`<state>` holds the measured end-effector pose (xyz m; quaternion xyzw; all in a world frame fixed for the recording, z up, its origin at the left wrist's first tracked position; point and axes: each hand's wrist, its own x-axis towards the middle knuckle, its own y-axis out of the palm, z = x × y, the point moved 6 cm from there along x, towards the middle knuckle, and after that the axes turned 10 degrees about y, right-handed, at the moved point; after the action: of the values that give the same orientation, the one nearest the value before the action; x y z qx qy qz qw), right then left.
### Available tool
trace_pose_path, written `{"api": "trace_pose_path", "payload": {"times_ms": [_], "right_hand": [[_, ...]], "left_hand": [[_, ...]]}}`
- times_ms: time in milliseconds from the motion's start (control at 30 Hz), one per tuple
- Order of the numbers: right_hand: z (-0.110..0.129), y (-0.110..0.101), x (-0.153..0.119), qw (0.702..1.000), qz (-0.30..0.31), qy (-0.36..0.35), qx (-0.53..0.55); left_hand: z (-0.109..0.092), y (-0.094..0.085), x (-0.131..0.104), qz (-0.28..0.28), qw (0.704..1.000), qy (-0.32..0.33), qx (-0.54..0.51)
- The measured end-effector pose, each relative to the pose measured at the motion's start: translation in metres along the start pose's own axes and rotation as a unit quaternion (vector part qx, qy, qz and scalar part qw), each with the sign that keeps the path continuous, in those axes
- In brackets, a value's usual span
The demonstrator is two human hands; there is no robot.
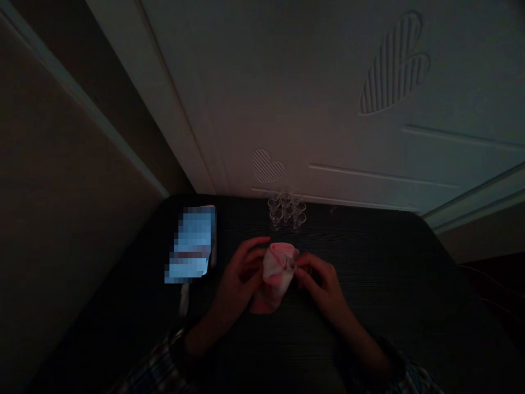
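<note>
Short of table's (369,246) far edge, curls left hand (240,271) around cloth (272,268), pinches clear piece (289,265) with right hand (324,276). Looks bunched, pink and white.

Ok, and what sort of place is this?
Probably a dimly lit room in a home: a dark, wood-grained table by a pale, heart-embossed panel, with a glowing, pale-blue, rectangular screen on the tabletop.

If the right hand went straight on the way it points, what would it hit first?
Likely the cloth, close by the right hand; whether the small shiny piece there comes first is unclear.
</note>
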<state>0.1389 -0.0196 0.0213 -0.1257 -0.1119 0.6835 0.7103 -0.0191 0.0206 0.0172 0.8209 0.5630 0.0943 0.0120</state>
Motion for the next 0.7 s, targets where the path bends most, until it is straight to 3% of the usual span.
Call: {"api": "trace_pose_path", "payload": {"times_ms": [200, 467, 700], "right_hand": [[0.005, -0.003, -0.001, 0.997, -0.035, -0.04, -0.063], [0.012, 0.007, -0.01, 0.979, -0.009, -0.131, -0.154], [0.007, 0.005, -0.011, 0.972, -0.007, -0.135, -0.19]], "left_hand": [[0.008, -0.004, -0.004, -0.003, 1.0, -0.022, 0.014], [0.001, 0.0, 0.002, 0.003, 1.0, -0.016, -0.002], [0.002, 0.005, 0.002, 0.042, 0.998, -0.032, -0.015]]}}
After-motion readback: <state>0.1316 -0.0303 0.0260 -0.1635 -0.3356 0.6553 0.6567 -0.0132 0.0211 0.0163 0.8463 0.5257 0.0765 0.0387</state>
